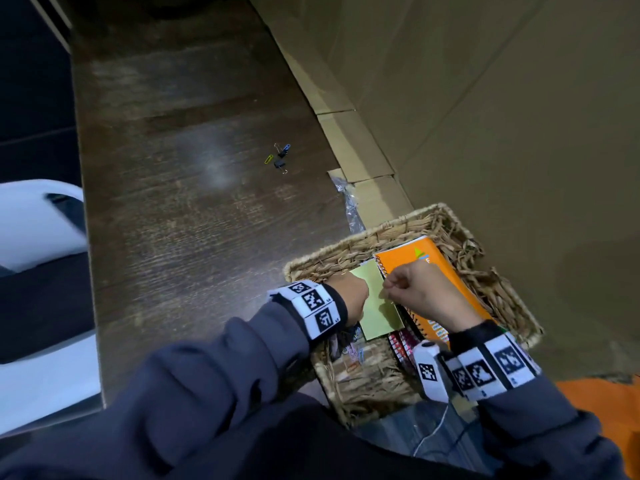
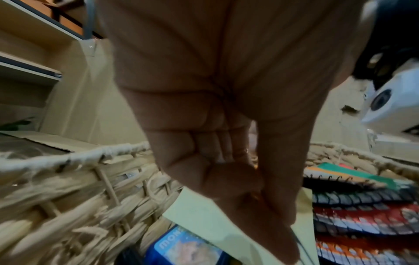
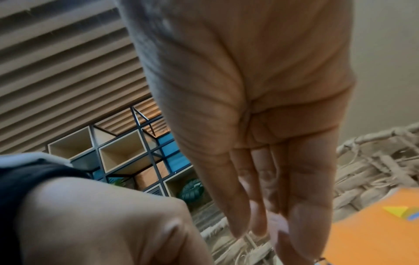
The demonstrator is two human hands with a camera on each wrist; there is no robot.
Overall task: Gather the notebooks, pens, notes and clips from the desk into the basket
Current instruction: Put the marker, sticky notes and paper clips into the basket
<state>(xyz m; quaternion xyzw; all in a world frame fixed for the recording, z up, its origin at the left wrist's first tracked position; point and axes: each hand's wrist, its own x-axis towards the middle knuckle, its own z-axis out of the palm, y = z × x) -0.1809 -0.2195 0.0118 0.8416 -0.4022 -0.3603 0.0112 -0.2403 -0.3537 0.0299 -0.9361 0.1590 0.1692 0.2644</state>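
I hold the yellow note [image 1: 377,299] over the basket [image 1: 498,282] at the table's right edge, left hand [image 1: 348,297] and right hand [image 1: 420,294] fingers pinching its thin, floppy edges.

hand: our left hand [image 2: 226,125] reaches down into the basket [image 2: 79,159]
fingers: pinched onto the yellow note [image 2: 199,215]
right side: spiral notebooks [image 2: 362,215] stacked up

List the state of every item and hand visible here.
Wicker basket: on desk edge, holding items.
Orange notebook: in basket.
Yellow-green note: in basket, under both hands.
Clips: still on the desk.
Left hand: curled, at the note.
Right hand: pinching; contents unclear.
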